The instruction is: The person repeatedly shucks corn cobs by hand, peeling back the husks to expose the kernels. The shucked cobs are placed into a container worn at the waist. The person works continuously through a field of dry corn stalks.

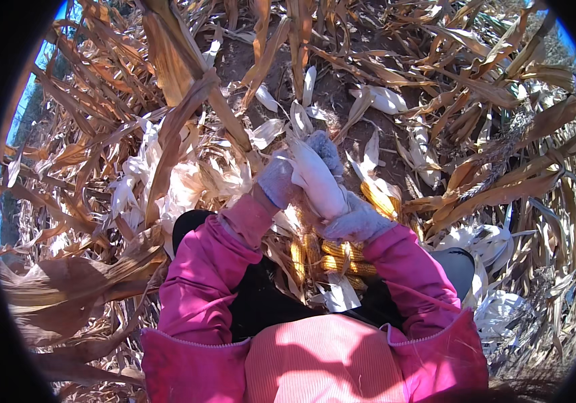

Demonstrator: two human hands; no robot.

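Note:
A corn ear in its pale husk (pixel 319 182) is held in front of me, slanting from upper left to lower right. My left hand (pixel 276 177), in a whitish work glove, grips it from the left near its upper part; gloved fingers show on the far side. Around the lower end closes my right hand (pixel 356 222), gloved as well. Below the hands, husked yellow corn ears (pixel 344 259) lie in a heap between my legs. A partly husked ear (pixel 379 199) with yellow kernels lies just beyond my right hand.
Dry corn stalks (pixel 227 113) lean in at the upper left, close to my left hand. Loose pale husks (pixel 187 181) pile up on the left. More ears in husk (pixel 384 99) lie on the bare soil (pixel 336 90) ahead. Dry leaves (pixel 510 186) crowd the right side.

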